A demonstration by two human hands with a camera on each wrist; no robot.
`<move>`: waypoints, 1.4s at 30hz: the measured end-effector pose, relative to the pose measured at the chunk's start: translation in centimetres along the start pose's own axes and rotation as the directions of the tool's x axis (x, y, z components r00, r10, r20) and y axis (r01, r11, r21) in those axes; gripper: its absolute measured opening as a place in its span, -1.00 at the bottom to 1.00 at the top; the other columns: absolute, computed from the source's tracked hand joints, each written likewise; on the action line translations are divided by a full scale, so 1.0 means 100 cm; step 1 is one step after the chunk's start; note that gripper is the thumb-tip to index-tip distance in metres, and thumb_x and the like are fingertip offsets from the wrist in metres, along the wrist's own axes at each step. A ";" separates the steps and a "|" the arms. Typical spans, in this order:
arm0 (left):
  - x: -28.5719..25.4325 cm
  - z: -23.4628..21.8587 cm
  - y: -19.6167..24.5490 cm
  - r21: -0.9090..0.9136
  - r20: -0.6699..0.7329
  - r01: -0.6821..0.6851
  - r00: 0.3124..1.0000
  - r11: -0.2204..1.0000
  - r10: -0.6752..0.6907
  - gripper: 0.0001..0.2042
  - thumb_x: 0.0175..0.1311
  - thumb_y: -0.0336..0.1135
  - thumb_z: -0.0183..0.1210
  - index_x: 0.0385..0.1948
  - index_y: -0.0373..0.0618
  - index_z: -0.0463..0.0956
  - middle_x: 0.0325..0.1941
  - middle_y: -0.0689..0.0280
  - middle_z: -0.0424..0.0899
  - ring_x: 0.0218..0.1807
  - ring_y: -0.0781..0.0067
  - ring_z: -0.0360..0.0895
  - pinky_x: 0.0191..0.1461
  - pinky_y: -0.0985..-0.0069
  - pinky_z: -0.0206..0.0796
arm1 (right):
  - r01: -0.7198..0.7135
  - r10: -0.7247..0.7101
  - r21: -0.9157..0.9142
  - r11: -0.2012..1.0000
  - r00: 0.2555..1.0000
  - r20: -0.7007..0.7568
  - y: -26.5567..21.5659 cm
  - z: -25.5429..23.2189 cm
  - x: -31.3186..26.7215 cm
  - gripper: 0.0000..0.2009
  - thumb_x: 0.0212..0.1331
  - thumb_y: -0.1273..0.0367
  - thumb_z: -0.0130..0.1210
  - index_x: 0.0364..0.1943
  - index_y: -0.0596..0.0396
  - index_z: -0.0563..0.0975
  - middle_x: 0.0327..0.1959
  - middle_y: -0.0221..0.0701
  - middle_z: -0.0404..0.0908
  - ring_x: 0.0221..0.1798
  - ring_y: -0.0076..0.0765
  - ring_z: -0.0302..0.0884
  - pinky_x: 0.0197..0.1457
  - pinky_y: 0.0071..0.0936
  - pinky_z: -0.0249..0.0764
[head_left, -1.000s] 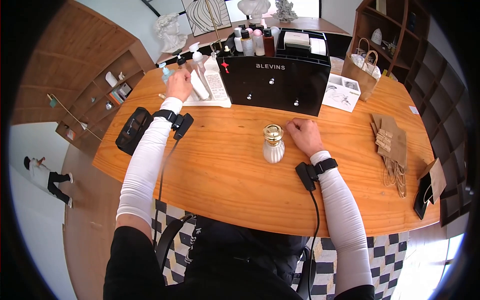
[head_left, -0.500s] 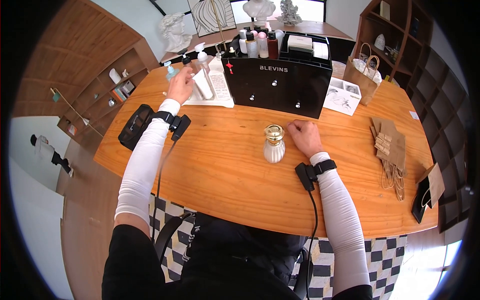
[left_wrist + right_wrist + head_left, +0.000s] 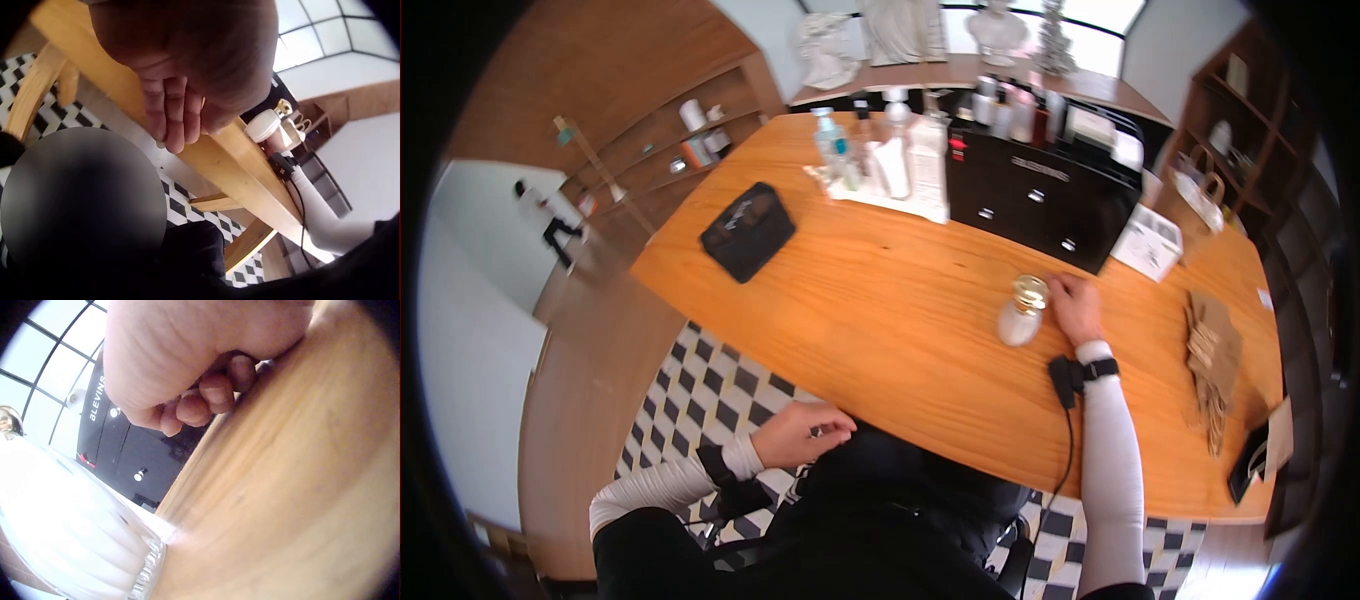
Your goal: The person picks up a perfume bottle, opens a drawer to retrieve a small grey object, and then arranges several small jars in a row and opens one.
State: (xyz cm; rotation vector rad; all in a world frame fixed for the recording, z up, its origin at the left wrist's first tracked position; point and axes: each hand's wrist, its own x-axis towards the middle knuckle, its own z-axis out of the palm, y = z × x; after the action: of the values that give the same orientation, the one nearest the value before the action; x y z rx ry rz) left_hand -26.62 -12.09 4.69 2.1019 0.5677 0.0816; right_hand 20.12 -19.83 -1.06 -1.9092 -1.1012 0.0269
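Observation:
My left hand (image 3: 805, 433) is low at the table's front edge, above my lap. Its fingers (image 3: 175, 119) bend loosely and hold nothing. My right hand (image 3: 1077, 308) rests on the wooden table (image 3: 880, 330), its fingers (image 3: 215, 394) loosely curled with nothing in them. Close on its left stands a ribbed white glass bottle (image 3: 1019, 322) with a gold cap (image 3: 1030, 292). The right wrist view shows this bottle (image 3: 75, 531) large at the lower left, apart from the fingers.
A black organizer (image 3: 1040, 200) filled with bottles stands at the back. On its left, pump bottles (image 3: 830, 140) and a white tube (image 3: 892, 168) stand on a white tray (image 3: 935, 205). A black pouch (image 3: 748, 232) lies on the left, paper bags (image 3: 1212, 345) on the right.
My left hand has left the pump bottles and come back to the table's front edge. The head view has swung left. The right hand and the glass bottle stay in place.

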 end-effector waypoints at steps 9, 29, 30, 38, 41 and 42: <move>-0.129 0.062 -0.121 -0.637 -0.001 0.485 0.776 0.599 -0.630 -0.74 0.49 -0.32 0.17 0.00 -0.34 0.63 -0.08 0.22 0.75 -0.09 0.47 0.70 0.04 0.50 0.55 | -0.032 0.032 -0.009 0.999 0.995 0.098 0.017 0.003 0.007 -0.74 0.39 0.34 0.09 -0.30 0.31 0.66 -0.56 -0.39 0.59 -0.39 -0.66 0.44 -0.30 -0.45 0.43; -0.255 0.184 -0.265 0.268 0.093 0.661 0.707 0.701 -0.701 -0.58 0.54 -0.07 0.02 0.11 -0.27 0.57 0.08 0.10 0.72 0.04 0.23 0.67 0.21 0.31 0.45 | -0.054 0.054 0.117 0.992 0.999 -0.004 -0.009 -0.003 0.000 -0.63 0.34 0.25 0.15 -0.53 0.28 0.55 -0.69 -0.15 0.46 -0.63 -0.27 0.33 -0.44 -0.27 0.32; -0.252 0.182 -0.268 0.273 0.106 0.653 0.710 0.707 -0.696 -0.58 0.53 -0.08 0.02 0.11 -0.27 0.57 0.08 0.10 0.72 0.03 0.23 0.67 0.20 0.31 0.45 | -0.064 0.066 0.112 0.992 0.998 -0.010 -0.010 -0.004 0.000 -0.63 0.34 0.25 0.15 -0.53 0.28 0.55 -0.69 -0.15 0.46 -0.63 -0.27 0.33 -0.44 -0.27 0.32; -0.259 0.147 -0.270 0.315 0.205 0.605 0.708 0.731 -0.675 -0.60 0.53 -0.09 0.03 0.09 -0.27 0.57 0.05 0.11 0.72 0.02 0.24 0.67 0.18 0.31 0.46 | -0.090 0.090 0.070 0.994 0.996 0.004 -0.011 -0.004 0.000 -0.65 0.32 0.27 0.16 -0.49 0.32 0.51 -0.68 -0.12 0.38 -0.63 -0.31 0.26 -0.44 -0.27 0.32; -0.254 0.136 -0.274 0.323 0.219 0.590 0.714 0.740 -0.665 -0.60 0.53 -0.10 0.03 0.08 -0.27 0.58 0.05 0.12 0.72 0.02 0.24 0.67 0.18 0.32 0.47 | -0.075 0.076 0.084 0.994 0.997 -0.011 -0.012 -0.003 0.001 -0.68 0.31 0.29 0.17 -0.48 0.32 0.54 -0.67 -0.12 0.42 -0.63 -0.28 0.29 -0.44 -0.28 0.35; -0.254 0.134 -0.273 0.323 0.227 0.585 0.715 0.744 -0.661 -0.60 0.53 -0.10 0.03 0.08 -0.27 0.58 0.04 0.12 0.72 0.01 0.24 0.67 0.17 0.32 0.47 | -0.068 0.069 0.084 0.994 0.998 -0.012 -0.011 -0.002 0.000 -0.69 0.31 0.30 0.17 -0.47 0.32 0.55 -0.66 -0.13 0.43 -0.63 -0.29 0.31 -0.44 -0.29 0.36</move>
State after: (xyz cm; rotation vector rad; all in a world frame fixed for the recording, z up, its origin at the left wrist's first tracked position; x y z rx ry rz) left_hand -55.59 -20.61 -21.00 1.9590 1.0976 -0.7541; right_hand 19.45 -19.76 -0.19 -1.8683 -1.0094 0.0958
